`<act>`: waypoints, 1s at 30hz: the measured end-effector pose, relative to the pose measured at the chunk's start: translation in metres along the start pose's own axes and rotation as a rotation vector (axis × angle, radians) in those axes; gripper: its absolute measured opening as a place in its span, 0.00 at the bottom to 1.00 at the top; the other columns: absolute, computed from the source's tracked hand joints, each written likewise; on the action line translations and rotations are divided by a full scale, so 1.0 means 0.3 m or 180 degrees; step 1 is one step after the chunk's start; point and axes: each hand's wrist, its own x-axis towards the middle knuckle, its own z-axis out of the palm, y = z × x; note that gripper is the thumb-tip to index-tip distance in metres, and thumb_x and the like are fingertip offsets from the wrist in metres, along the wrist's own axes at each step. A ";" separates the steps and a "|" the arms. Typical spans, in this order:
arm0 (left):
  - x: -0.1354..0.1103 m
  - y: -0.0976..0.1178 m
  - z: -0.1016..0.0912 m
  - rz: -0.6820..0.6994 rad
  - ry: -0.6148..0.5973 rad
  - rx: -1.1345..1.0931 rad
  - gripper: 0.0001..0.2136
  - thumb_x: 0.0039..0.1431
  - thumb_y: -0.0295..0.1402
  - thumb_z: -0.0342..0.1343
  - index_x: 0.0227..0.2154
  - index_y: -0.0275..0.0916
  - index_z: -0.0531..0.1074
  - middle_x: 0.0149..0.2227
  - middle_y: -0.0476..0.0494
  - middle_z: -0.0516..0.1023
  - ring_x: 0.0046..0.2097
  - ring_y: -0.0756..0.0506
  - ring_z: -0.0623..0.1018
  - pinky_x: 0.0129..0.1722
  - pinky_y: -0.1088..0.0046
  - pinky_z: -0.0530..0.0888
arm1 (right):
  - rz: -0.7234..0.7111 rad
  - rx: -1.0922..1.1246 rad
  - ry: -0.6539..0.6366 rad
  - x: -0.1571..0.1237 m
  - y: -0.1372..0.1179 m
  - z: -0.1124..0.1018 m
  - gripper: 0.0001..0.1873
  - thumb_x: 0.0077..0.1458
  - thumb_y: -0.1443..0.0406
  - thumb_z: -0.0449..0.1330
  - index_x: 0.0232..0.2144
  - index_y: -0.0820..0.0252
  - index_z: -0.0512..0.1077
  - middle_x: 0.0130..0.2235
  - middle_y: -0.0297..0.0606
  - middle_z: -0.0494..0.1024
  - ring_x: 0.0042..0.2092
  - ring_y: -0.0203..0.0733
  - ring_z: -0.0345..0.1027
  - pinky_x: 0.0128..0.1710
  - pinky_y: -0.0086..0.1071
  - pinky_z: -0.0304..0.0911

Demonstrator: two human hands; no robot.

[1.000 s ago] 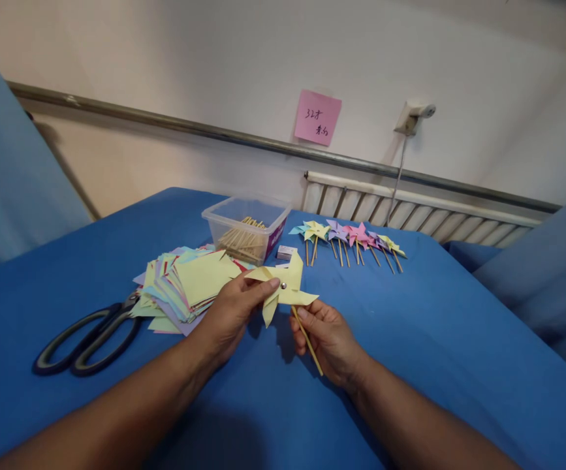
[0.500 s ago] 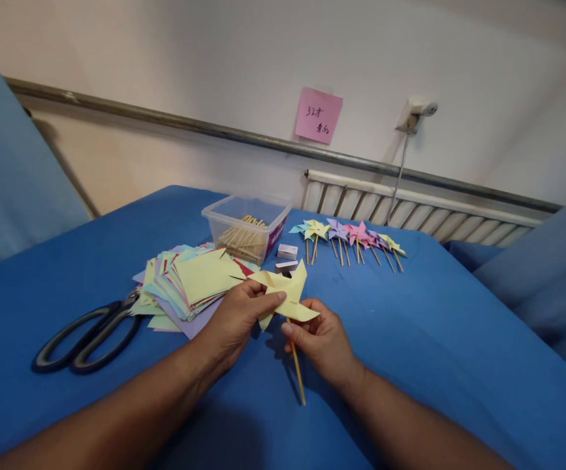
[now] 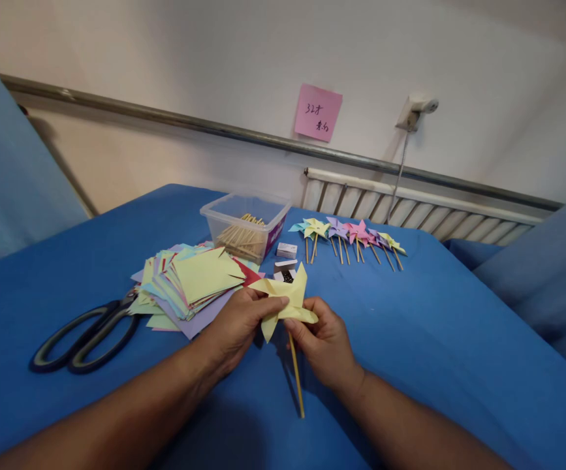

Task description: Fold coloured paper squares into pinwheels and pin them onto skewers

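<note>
A pale yellow paper pinwheel (image 3: 298, 287) with a thin wooden stick (image 3: 296, 375) is between my two hands, low over the table. My left hand (image 3: 236, 323) is closed on the pinwheel, its thumb pressed near the centre of the blades. My right hand (image 3: 326, 339) pinches the lower right blade close to the top of the stick, which slants down toward me. The fingers behind the paper are hidden. Just beyond the pinwheel stands an opened small box (image 3: 285, 264) with dark bits inside.
A stack of coloured paper (image 3: 204, 277) lies on the left beside large scissors (image 3: 87, 336). Behind it stands a clear plastic tub (image 3: 243, 209) of wooden sticks. A small closed box (image 3: 287, 250) is near it. Several finished pinwheels (image 3: 356, 232) lie at the back right of the blue-covered table (image 3: 434, 352).
The pinwheel has tilted and sunk slightly toward me. My right thumb has moved up from the stick onto the paper blade. My left hand keeps its hold.
</note>
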 end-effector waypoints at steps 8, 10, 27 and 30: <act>0.002 -0.007 0.002 -0.0013 0.0001 0.0123 0.10 0.52 0.33 0.61 0.35 0.33 0.78 0.25 0.45 0.79 0.25 0.51 0.74 0.26 0.78 0.70 | 0.0003 0.0172 0.0048 -0.007 -0.008 0.005 0.11 0.53 0.60 0.62 0.33 0.58 0.65 0.23 0.26 0.71 0.22 0.31 0.65 0.22 0.24 0.61; 0.002 -0.007 0.001 0.0006 0.0005 0.0134 0.10 0.52 0.33 0.61 0.35 0.33 0.78 0.25 0.45 0.78 0.25 0.51 0.74 0.25 0.78 0.70 | -0.0001 0.0263 0.0051 -0.004 -0.010 0.006 0.12 0.52 0.60 0.63 0.32 0.58 0.65 0.22 0.26 0.71 0.22 0.30 0.65 0.22 0.24 0.61; 0.004 0.000 0.002 0.0007 -0.0049 0.0236 0.16 0.47 0.32 0.64 0.40 0.34 0.77 0.32 0.41 0.81 0.29 0.46 0.78 0.30 0.73 0.72 | -0.0017 0.0978 0.0037 0.021 -0.018 -0.028 0.18 0.56 0.51 0.58 0.32 0.62 0.70 0.27 0.34 0.74 0.27 0.33 0.67 0.27 0.27 0.63; 0.004 -0.003 0.002 -0.0087 -0.0190 0.0202 0.16 0.47 0.32 0.65 0.40 0.33 0.76 0.32 0.39 0.81 0.30 0.45 0.79 0.32 0.71 0.73 | 0.0173 0.1402 0.0024 0.033 -0.013 -0.027 0.16 0.54 0.53 0.61 0.29 0.61 0.70 0.25 0.32 0.73 0.24 0.32 0.65 0.24 0.26 0.63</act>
